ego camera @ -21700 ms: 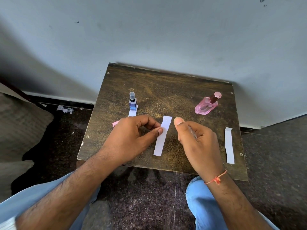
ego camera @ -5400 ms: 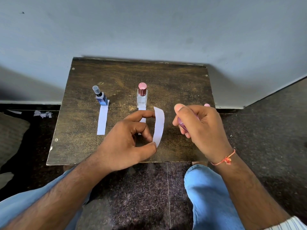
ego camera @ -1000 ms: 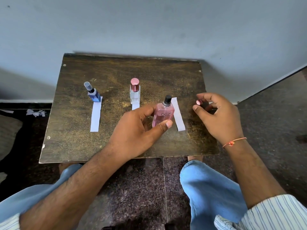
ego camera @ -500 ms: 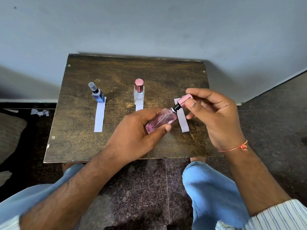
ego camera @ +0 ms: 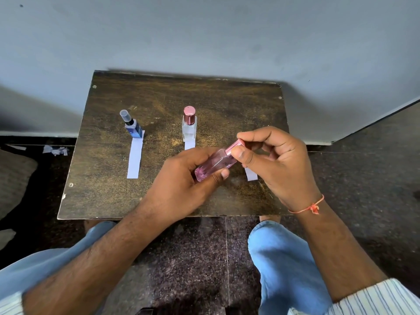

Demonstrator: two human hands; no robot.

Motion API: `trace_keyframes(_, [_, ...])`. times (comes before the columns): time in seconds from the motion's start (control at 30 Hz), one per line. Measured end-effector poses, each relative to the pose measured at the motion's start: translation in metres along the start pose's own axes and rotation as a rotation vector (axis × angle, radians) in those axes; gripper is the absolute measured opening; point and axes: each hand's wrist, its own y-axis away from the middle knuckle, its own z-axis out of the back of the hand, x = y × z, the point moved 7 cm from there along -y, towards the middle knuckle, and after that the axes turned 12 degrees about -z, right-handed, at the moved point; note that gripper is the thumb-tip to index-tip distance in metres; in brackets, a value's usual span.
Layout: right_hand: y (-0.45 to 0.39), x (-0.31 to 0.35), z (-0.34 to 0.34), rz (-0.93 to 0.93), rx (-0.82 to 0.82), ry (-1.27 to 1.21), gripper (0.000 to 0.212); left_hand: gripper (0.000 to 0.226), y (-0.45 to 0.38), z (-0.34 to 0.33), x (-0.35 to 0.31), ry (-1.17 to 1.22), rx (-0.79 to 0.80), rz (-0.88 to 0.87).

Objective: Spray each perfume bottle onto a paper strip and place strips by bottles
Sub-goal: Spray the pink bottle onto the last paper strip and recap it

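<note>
My left hand (ego camera: pixel 184 178) grips a pink perfume bottle (ego camera: pixel 214 165), tilted above the small wooden table (ego camera: pixel 159 101). Thumb and fingers of my right hand (ego camera: pixel 275 162) pinch its pink cap (ego camera: pixel 235 145), which sits on the bottle's neck. Under my right hand lies a white paper strip (ego camera: pixel 251 175), mostly hidden. A blue bottle (ego camera: pixel 133 127) with a clear cap stands at the left with a strip (ego camera: pixel 134 159) in front of it. A clear bottle (ego camera: pixel 189 127) with a pink cap stands in the middle; its strip (ego camera: pixel 189 145) is partly covered by my left hand.
The table stands against a grey wall (ego camera: pixel 204 37). Scraps of paper (ego camera: pixel 55 150) lie on the dark floor at the left. A cushion (ego camera: pixel 13 176) is at the far left. My knees in blue trousers (ego camera: pixel 284 264) are below the table's front edge.
Within the last second my left hand lifted and tilted the pink bottle, and my right hand brought the pink cap over and set it onto the black spray nozzle, which is now covered.
</note>
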Motion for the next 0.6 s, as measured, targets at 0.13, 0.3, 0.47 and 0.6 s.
trace_keyframes(0.13, [-0.001,-0.006,-0.002,-0.039,0.116,-0.054,0.067,0.033,-0.003,-0.007,0.000,0.174,0.011,0.018])
trace_keyframes(0.3, [-0.001,-0.008,-0.001,-0.060,0.168,-0.057,0.052,0.038,-0.005,-0.006,0.002,0.189,0.039,0.031])
trace_keyframes(0.47, [-0.006,0.002,0.005,-0.028,0.132,-0.070,0.044,0.041,0.001,-0.012,0.001,0.320,0.075,0.136])
trace_keyframes(0.6, [-0.014,0.005,0.023,0.011,0.015,-0.037,0.039,0.059,0.001,-0.008,0.000,0.237,0.058,0.205])
